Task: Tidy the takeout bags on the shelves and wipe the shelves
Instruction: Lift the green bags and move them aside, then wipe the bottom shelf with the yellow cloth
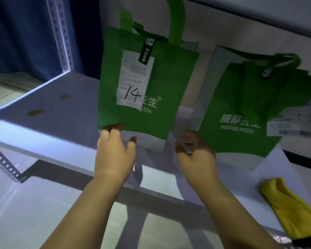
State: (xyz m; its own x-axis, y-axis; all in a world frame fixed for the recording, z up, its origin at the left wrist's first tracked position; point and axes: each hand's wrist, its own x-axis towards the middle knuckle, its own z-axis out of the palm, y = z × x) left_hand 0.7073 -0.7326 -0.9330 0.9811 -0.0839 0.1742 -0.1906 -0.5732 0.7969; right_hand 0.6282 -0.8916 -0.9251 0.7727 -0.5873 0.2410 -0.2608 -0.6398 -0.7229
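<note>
A green takeout bag (151, 90) with a receipt marked "14" stands upright on the white shelf (61, 133). A second green bag (241, 112), with a receipt on its right side, stands just to its right. My left hand (115, 151) touches the first bag's lower left edge with relaxed fingers, thumb apart on the white bottom band. My right hand (194, 155) sits beside that bag's lower right corner, between the two bags, with fingers loosely curled and nothing clearly held. A yellow cloth (294, 211) lies on the shelf's front right.
Two brown stains (35, 112) mark the shelf's left part. A perforated metal upright (61, 33) stands at the back left, with a blue curtain behind it. Another shelf board (258, 17) hangs close above the bags. The floor shows below the front edge.
</note>
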